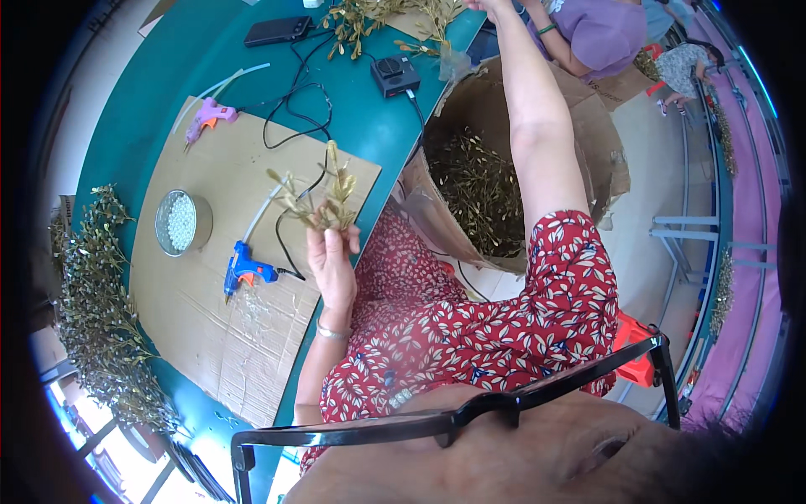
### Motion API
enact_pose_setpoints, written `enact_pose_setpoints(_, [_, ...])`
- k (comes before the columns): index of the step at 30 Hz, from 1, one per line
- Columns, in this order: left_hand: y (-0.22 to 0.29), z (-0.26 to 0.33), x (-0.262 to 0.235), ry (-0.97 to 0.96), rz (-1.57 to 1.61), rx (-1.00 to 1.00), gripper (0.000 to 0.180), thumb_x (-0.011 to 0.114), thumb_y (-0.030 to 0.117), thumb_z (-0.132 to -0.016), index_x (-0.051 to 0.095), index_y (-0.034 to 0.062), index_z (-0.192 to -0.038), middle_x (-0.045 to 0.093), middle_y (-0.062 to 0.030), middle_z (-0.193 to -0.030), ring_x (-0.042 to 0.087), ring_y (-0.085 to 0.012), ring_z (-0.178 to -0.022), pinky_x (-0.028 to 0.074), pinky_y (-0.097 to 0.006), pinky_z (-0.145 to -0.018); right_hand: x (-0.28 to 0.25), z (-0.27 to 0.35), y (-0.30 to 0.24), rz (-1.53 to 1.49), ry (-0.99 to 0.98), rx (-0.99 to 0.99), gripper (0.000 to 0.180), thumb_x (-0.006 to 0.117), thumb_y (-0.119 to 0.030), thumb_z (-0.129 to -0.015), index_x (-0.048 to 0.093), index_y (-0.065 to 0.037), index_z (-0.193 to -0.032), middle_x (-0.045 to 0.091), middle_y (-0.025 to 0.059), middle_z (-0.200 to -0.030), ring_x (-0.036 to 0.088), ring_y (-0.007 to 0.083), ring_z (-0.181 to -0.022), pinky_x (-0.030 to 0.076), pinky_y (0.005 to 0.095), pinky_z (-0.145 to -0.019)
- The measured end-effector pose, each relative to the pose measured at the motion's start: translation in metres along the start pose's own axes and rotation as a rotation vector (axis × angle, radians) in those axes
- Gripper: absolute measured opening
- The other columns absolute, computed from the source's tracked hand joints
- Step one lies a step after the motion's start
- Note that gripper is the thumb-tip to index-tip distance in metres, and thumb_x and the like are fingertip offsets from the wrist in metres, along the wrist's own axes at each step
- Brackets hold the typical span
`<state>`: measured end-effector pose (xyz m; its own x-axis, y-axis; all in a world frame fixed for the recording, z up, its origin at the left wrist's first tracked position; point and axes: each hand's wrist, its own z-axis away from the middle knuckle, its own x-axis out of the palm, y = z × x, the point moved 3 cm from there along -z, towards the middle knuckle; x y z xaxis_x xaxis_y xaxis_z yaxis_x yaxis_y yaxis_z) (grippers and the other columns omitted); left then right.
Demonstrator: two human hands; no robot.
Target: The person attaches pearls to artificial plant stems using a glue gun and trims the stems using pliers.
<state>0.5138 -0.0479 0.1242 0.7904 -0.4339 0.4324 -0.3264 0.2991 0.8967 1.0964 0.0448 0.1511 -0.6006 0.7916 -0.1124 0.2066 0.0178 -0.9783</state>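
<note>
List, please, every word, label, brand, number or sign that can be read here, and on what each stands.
No text is clear enough to quote.
Upper-right cardboard, below the purple sleeve: dark print, too small to read.
Far-left cardboard: small dark print, too blurred to read.

Teal table point(361, 126) | cardboard sheet point(201, 323) | leafy pile point(105, 315) | two black boxes point(395, 77)

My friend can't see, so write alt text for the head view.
A person's left hand holds a leafy sprig near a cardboard sheet on a green table; the right hand is at the top edge. Nearby are a blue glue gun, a pink glue gun and a tin of white beads. Leafy stems lie at left, a box of sprigs at right.
</note>
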Motion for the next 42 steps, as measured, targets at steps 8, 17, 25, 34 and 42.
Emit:
enact_pose_setpoints(8, [-0.029,-0.114,0.015,0.106,-0.228,0.047,0.046,0.041,0.019,-0.099,0.029,-0.0007,-0.139,0.051,-0.0013,-0.081,0.044,-0.0072,-0.067,0.038,-0.021,-0.065,0.015,-0.193,0.076,0.115,0.016,0.015,0.01,0.059,-0.008,-0.079,0.065,-0.001,-0.075,0.063,0.0105,-0.065,0.058,0.0189,-0.052,0.046,0.0316,-0.045])
enact_pose_setpoints(17, [-0.038,-0.324,0.033,0.098,-0.019,-0.009,0.05,0.047,0.019,-0.097,0.03,-0.0017,-0.139,0.052,-0.0115,-0.116,0.049,-0.0129,-0.078,0.042,-0.027,-0.061,0.037,-0.532,0.163,1.871,-0.135,-0.648,0.021,0.056,-0.017,-0.08,0.07,-0.001,-0.079,0.066,0.0211,-0.083,0.065,0.0352,-0.075,0.051,0.0442,-0.068])
enact_pose_setpoints(25, [-0.036,-0.47,0.031,0.246,-0.101,-0.111,0.069,0.062,0.033,-0.089,0.031,-0.0053,-0.137,0.051,-0.0028,-0.089,0.054,-0.0142,-0.075,0.044,-0.026,-0.058,0.131,-0.661,0.286,1.593,-0.231,-0.338,0.025,0.054,-0.023,-0.085,0.064,-0.001,-0.093,0.064,0.0178,-0.094,0.063,0.0336,-0.087,0.052,0.0408,-0.071])
enact_pose_setpoints(34, [-0.014,-0.524,0.01,0.38,-0.112,-0.053,0.068,0.061,0.036,-0.089,0.033,-0.0038,-0.136,0.051,-0.0021,-0.087,0.051,-0.0125,-0.066,0.041,-0.022,-0.05,0.122,-0.744,0.327,1.776,-0.299,-0.075,0.038,0.054,-0.023,-0.091,0.053,0.001,-0.12,0.06,0.0122,-0.11,0.059,0.0276,-0.099,0.054,0.0287,-0.071])
enact_pose_setpoints(42, [0.003,-0.479,0.041,0.279,0.333,0.151,0.058,0.055,0.036,-0.092,0.038,0.0001,-0.134,0.052,-0.0067,-0.104,0.046,-0.0136,-0.057,0.035,-0.026,-0.05,0.061,-0.687,0.133,1.48,-0.054,-0.47,0.035,0.046,-0.026,-0.089,0.067,0.0,-0.078,0.064,0.0198,-0.069,0.063,0.0335,-0.067,0.05,0.0405,-0.058])
